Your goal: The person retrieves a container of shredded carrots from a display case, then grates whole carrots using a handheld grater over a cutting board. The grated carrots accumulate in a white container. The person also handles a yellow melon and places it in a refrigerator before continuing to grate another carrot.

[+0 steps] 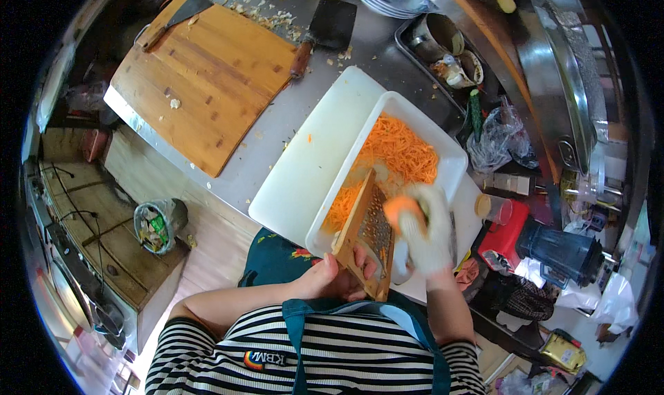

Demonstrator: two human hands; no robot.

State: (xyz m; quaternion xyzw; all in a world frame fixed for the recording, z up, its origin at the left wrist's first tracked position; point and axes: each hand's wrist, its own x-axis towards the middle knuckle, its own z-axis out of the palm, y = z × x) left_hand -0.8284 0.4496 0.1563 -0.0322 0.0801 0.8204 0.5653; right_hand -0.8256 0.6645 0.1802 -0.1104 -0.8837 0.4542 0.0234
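Note:
My left hand (pixel 345 277) is bare and grips the near end of a wooden-framed grater (pixel 375 224). The grater leans at a slant, its far end inside a white plastic tub (pixel 455 161). In my right hand (pixel 428 234), which wears a white knitted glove and is blurred, is an orange piece of carrot (pixel 403 212). The carrot is at the grater's metal face; whether it touches cannot be made out. Shredded carrot (pixel 402 148) lies heaped in the tub. Under the tub is a white cutting board (pixel 306 151) with a stray shred on it.
A wooden board (pixel 207 73) at the left bears a scraper (pixel 181 16). Beside it lies a dark-bladed cleaver (pixel 332 24) among peelings. A black tray (pixel 402 37) holds metal cups. To the right are a cucumber (pixel 474 115) and a red-based blender (pixel 506 234). A lined bin (pixel 155 226) stands on the floor.

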